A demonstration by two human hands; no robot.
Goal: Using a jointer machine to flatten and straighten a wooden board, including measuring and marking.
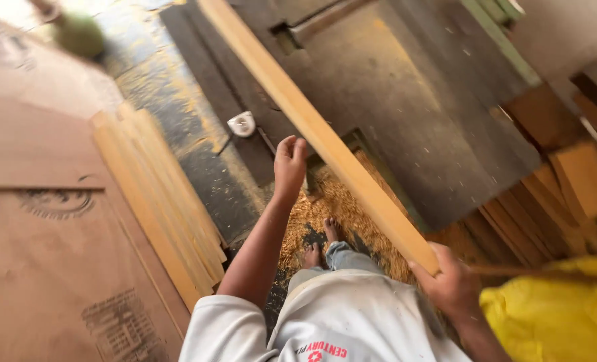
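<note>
The right hand [454, 285] grips the near end of a long pale wooden plank [325, 137], which slants away over the dark saw table [405, 100]. The left hand [289, 164], fingers loosely curled and empty, hovers beside it; I'd steady the plank there, keeping bare feet [322, 243] planted on the sawdust [325, 208].

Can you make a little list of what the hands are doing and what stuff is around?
right hand: grips the near end of a long wooden plank
left hand: open, raised beside the plank, touch unclear
machine table: dark, dusty, under the plank
sawdust: piled on the floor by bare feet
stacked strips: at left, beside plywood sheets
</note>
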